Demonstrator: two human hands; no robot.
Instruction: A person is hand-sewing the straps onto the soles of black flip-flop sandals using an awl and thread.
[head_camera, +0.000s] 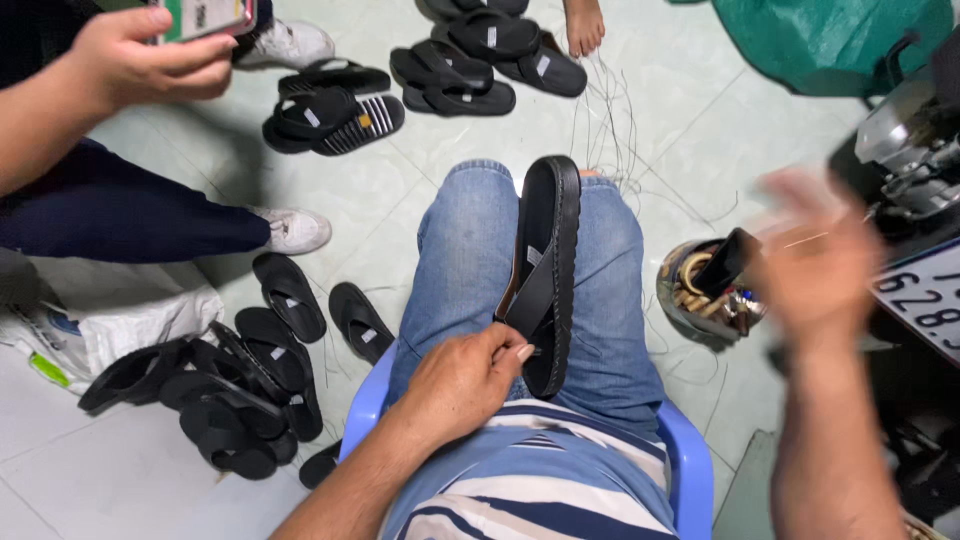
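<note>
**Holding a black sandal on the lap**

Gripping from the near side, the left hand (465, 378) pinches the strap of a black sandal (548, 270) between thumb and fingers. The sandal stands on its edge along the person's right thigh, on blue jeans (460, 260), its sole turned to the right and its toe pointing far. The person sits on a blue plastic chair (688, 455).

The right hand (815, 255) is raised at the right of the scene, well apart from the sandal and blurred; its fingers look spread, and whether it holds anything cannot be told. Just left of it sits a round container of small metal parts (700, 290).

On the pale tiled floor (400, 190), a heap of black sandals (225, 385) lies at the near left, and more pairs (470, 55) lie at the far side. Loose dark threads (610, 130) trail across the tiles. At the far left, another person's hand (150, 55) holds a phone (205, 15).
</note>
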